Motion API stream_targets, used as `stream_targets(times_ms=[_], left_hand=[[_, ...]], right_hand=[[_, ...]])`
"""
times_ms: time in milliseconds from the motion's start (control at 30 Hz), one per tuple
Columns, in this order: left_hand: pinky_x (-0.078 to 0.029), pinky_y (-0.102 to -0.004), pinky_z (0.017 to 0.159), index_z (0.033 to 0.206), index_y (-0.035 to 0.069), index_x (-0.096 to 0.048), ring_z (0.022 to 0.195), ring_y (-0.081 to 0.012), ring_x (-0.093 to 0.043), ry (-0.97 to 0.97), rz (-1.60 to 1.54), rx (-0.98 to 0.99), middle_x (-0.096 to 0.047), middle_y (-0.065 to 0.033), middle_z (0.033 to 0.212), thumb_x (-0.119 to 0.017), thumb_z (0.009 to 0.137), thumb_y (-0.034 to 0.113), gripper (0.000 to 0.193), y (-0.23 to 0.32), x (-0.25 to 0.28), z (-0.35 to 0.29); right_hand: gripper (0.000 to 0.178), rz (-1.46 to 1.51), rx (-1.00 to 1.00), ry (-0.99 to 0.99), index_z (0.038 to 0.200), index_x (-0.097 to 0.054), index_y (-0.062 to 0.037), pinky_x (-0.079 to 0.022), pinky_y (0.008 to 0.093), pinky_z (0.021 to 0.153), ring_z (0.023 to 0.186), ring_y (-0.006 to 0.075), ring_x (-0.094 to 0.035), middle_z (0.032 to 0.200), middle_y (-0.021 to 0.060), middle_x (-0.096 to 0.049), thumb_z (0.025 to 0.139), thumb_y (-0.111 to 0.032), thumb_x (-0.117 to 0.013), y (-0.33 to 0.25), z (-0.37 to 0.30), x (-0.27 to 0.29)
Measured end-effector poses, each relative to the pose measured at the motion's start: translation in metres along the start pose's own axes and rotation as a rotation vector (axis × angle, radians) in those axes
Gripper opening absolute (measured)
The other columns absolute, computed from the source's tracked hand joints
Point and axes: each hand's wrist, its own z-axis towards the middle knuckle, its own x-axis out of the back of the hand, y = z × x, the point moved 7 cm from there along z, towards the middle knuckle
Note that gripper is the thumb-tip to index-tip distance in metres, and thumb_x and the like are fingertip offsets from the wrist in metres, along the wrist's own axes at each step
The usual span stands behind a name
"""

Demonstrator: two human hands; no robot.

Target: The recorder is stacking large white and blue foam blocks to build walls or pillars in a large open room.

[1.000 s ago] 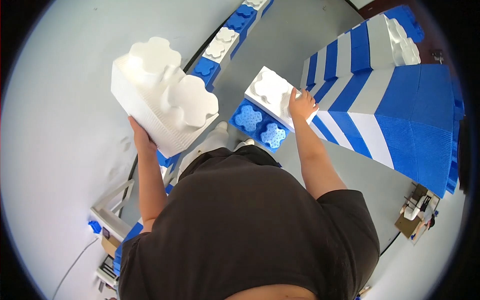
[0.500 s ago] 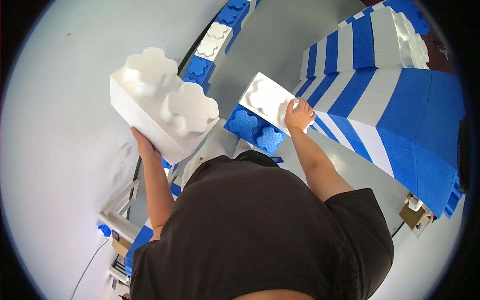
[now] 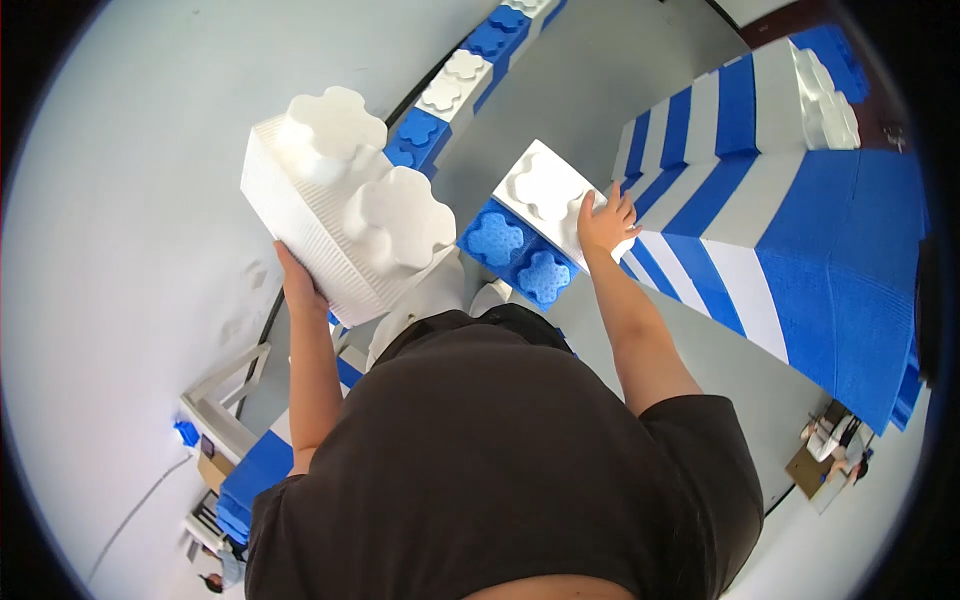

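Note:
My left hand (image 3: 300,284) supports a large white foam building block (image 3: 325,210) from its lower left side; the block is tilted and has two big flower-shaped studs. My right hand (image 3: 607,222) lies with fingers spread over the right end of a second white block (image 3: 547,190). That one sits beside a blue block (image 3: 517,255) with two flower-shaped studs, and their long sides meet. Part of the second white block's right stud is covered by my right hand.
A tall blue-and-white striped stack of blocks (image 3: 745,200) stands at the right. Along the wall (image 3: 130,180) at far left runs a low row of blue and white blocks (image 3: 465,75). Grey floor (image 3: 560,80) lies between. People (image 3: 840,445) appear in the lower right distance.
The view has shifted slightly, so the surroundings sit a little differently. My right fingers are spread wider on the white block. My left hand still holds its block.

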Motion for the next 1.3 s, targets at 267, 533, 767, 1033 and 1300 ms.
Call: stream_targets(times_ms=[267,533,767,1033,1300], left_hand=[[-0.036,-0.0349,0.104,0.141,0.002,-0.03,0.126,-0.026,-0.044,0.07,-0.041,-0.026,-0.042,-0.0129,0.141,-0.029,0.096,0.055,0.069,0.006,0.027,-0.01],[-0.037,-0.0348,0.103,0.142,0.005,-0.029,0.125,-0.0259,-0.044,0.134,-0.104,0.054,-0.041,-0.0129,0.141,-0.027,0.098,0.052,0.065,-0.012,0.051,-0.012],[-0.036,-0.0337,0.103,0.142,0.004,-0.028,0.125,-0.0253,-0.043,0.087,-0.139,0.005,-0.041,-0.0122,0.141,-0.028,0.098,0.052,0.065,-0.016,0.045,0.013],[-0.037,-0.035,0.102,0.141,0.004,-0.031,0.124,-0.0262,-0.044,0.001,-0.058,0.065,-0.043,-0.0116,0.139,-0.027,0.097,0.053,0.066,-0.017,0.027,0.004],[-0.036,-0.0348,0.103,0.139,0.003,-0.034,0.125,-0.0271,-0.044,-0.178,-0.004,0.086,-0.043,-0.0138,0.139,-0.03,0.095,0.056,0.069,-0.022,-0.005,0.003]], right_hand=[[0.061,0.003,0.16,-0.144,0.141,-0.038,-0.0201,-0.008,0.0634,0.107,0.136,0.0363,-0.024,0.146,0.0166,-0.032,0.089,-0.051,-0.042,-0.097,0.032,-0.038],[0.066,-0.114,0.135,-0.316,0.143,-0.033,-0.0191,-0.008,0.0611,0.109,0.134,0.0367,-0.029,0.15,0.012,-0.028,0.088,-0.055,-0.037,-0.109,0.032,-0.054],[0.064,0.025,0.187,-0.233,0.141,-0.035,-0.0174,-0.01,0.0594,0.109,0.13,0.033,-0.035,0.146,0.0124,-0.034,0.087,-0.05,-0.043,-0.108,0.031,-0.056],[0.059,0.26,0.335,0.024,0.138,-0.039,-0.0159,-0.017,0.0565,0.107,0.128,0.0355,-0.033,0.135,0.0189,-0.042,0.087,-0.043,-0.052,-0.065,0.025,-0.014],[0.066,-0.073,0.009,-0.12,0.138,-0.041,-0.0149,-0.013,0.0558,0.109,0.134,0.0375,-0.026,0.14,0.0191,-0.038,0.088,-0.057,-0.042,0.033,0.004,-0.001]])
